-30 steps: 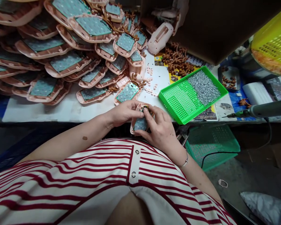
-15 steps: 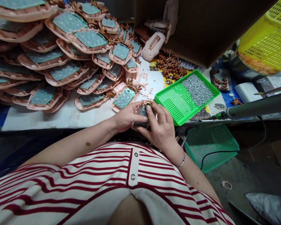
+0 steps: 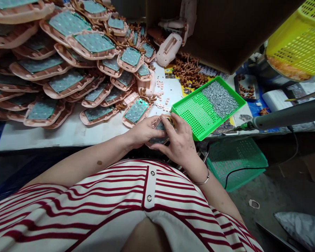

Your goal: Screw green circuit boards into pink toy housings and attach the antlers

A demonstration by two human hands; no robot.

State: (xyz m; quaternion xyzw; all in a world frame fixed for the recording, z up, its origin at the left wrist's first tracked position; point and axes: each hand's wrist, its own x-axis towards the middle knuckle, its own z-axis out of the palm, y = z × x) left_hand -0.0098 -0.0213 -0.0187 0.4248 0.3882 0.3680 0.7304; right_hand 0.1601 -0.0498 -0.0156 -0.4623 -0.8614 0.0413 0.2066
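Note:
Close to my body, at the table's front edge, both hands hold a pink plastic casing with a dark circuit board and some wires inside. My left hand grips its left side, thumb lying across the board. On the right side, my right hand has its fingers bent around the casing, the index finger pressing near the wires at the top. The fingers cover much of the piece. Just beyond lies another pink casing with a green circuit board, and a bright green tray with small metal screws stands to the right.
Stacked casings with boards fill the left of the table. Brown antler-like parts lie behind the tray, near a cardboard box. A power screwdriver juts in from the right. A yellow basket stands at the far right.
My right hand's fingers have shifted slightly over the top of the casing, and the wires are more covered. The casing stays between both hands. The view has swung slightly to the right.

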